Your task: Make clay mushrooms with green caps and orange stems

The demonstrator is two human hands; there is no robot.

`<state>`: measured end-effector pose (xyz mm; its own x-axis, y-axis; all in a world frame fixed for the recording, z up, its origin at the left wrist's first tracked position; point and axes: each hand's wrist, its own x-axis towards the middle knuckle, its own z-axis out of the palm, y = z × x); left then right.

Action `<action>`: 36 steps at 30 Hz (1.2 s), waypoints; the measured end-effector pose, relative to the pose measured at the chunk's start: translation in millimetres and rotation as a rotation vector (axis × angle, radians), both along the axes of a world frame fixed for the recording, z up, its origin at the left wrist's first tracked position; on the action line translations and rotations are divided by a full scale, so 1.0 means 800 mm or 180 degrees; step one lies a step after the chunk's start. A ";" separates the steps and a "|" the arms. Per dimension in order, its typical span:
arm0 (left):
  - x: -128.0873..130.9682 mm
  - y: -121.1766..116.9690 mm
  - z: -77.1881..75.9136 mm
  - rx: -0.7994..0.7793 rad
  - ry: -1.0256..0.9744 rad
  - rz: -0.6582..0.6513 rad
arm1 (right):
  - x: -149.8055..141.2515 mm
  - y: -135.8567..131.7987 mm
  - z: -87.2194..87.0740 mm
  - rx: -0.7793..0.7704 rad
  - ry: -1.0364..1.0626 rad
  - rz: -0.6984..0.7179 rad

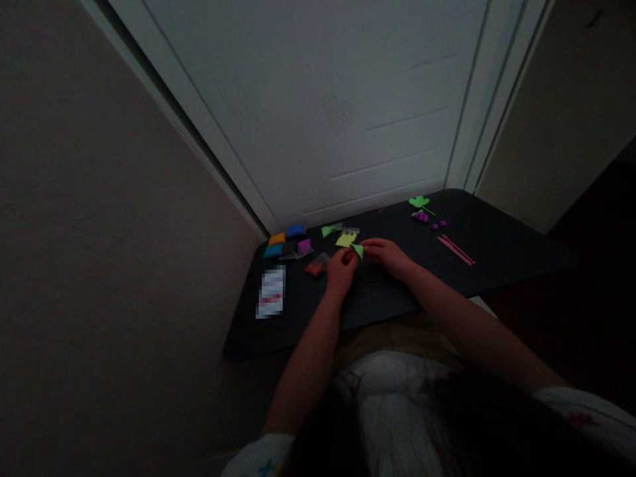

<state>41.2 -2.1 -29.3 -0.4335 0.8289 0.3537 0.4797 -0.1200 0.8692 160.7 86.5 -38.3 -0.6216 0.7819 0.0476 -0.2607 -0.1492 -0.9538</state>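
My left hand (342, 266) and my right hand (390, 256) meet above the middle of the dark table. Between their fingertips is a small light green clay piece (358, 252), roughly triangular and pointed at the bottom. The fingers of both hands are closed around its edges, partly hiding it. Just beyond my hands lie a yellow clay packet (347, 236) and a green clay packet (330, 230). A red clay packet (315, 267) rests beside my left hand.
Orange (277, 239), blue (296, 230), teal (273, 251) and purple (305, 246) packets sit at the back left, behind a blurred white rectangular item (271, 292). Toward the right are a green leaf shape (419, 201), purple balls (421, 216) and pink sticks (456, 250). A white door (387, 86) stands behind.
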 end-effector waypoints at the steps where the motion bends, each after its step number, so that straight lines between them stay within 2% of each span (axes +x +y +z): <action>1: 0.000 0.000 0.000 -0.0001 -0.0034 0.0011 | 0.000 0.000 0.000 -0.0012 0.0000 -0.0017; 19: -0.003 0.002 0.003 0.0009 -0.0760 -0.0150 | 0.002 -0.004 0.005 -0.0100 -0.0062 0.0041; 28: -0.009 0.011 -0.008 -0.0019 -0.1262 -0.0177 | 0.002 0.000 0.003 -0.0122 -0.0016 -0.0026; 36: -0.008 0.007 -0.002 -0.0053 -0.1159 -0.0065 | 0.002 0.000 0.004 -0.0151 -0.0037 -0.0152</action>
<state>35.1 3.3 -31.1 -0.5119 0.8429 0.1656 0.1360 -0.1108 0.9845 162.6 86.6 -35.0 -0.5839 0.8118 0.0028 -0.2575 -0.1820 -0.9490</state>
